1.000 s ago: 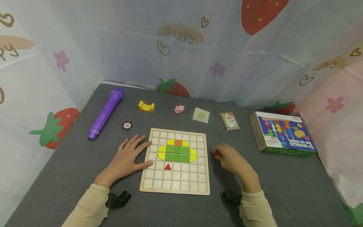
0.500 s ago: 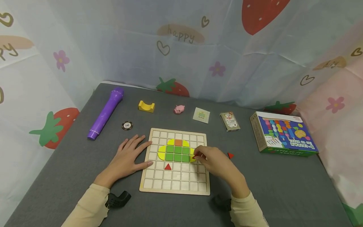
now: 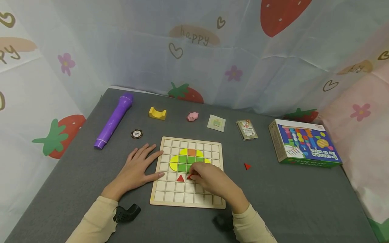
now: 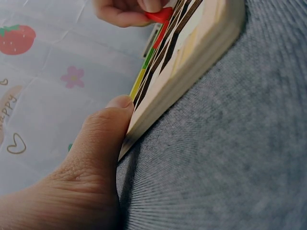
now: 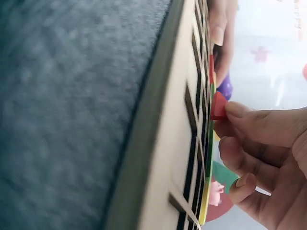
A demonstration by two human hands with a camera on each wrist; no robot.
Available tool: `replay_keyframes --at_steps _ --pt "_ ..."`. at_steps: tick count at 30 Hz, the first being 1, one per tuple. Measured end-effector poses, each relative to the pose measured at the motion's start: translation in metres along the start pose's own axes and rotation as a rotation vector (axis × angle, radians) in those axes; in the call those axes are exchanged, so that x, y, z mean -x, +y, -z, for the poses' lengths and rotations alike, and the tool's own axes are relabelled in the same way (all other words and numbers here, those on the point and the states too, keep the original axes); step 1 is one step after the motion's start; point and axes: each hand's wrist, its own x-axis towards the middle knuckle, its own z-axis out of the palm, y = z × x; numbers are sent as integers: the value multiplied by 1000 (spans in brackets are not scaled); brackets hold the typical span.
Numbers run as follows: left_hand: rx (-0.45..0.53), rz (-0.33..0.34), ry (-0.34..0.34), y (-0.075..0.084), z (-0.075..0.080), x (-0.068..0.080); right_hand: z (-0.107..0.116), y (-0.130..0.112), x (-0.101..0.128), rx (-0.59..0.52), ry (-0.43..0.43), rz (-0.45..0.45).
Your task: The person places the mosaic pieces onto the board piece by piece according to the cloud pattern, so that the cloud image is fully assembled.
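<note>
A wooden grid board (image 3: 168,196) lies on the grey table, with green squares (image 3: 183,159), an orange square (image 3: 191,153) and yellow rounded pieces (image 3: 173,163) set in its cells. Below the green ones sits a red triangle (image 3: 180,178). My right hand (image 3: 212,179) pinches a second red triangle (image 5: 219,106) between thumb and finger, just over the cells beside the first. The hand hides some of the green and yellow pieces. My left hand (image 3: 136,170) has its fingers spread, thumb and a fingertip touching the board's left edge. Another red triangle (image 3: 247,166) lies on the table to the right.
Behind the board lie a poker chip (image 3: 137,134), a yellow block (image 3: 157,113), a pink pig (image 3: 192,116), a pattern card (image 3: 216,123) and a playing card box (image 3: 247,130). A purple microphone (image 3: 113,121) is at left, a colourful box (image 3: 305,142) at right.
My right hand has moved left from the table beside the board to over the grid, carrying a red triangle. One red triangle stays behind on the table. My left hand has stayed still.
</note>
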Motion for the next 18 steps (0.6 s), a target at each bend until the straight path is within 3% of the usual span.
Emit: replay_keyframes --at_steps 18 --pt "-6 2 -3 -1 -2 -1 -5 -4 -3 53 -14 31"
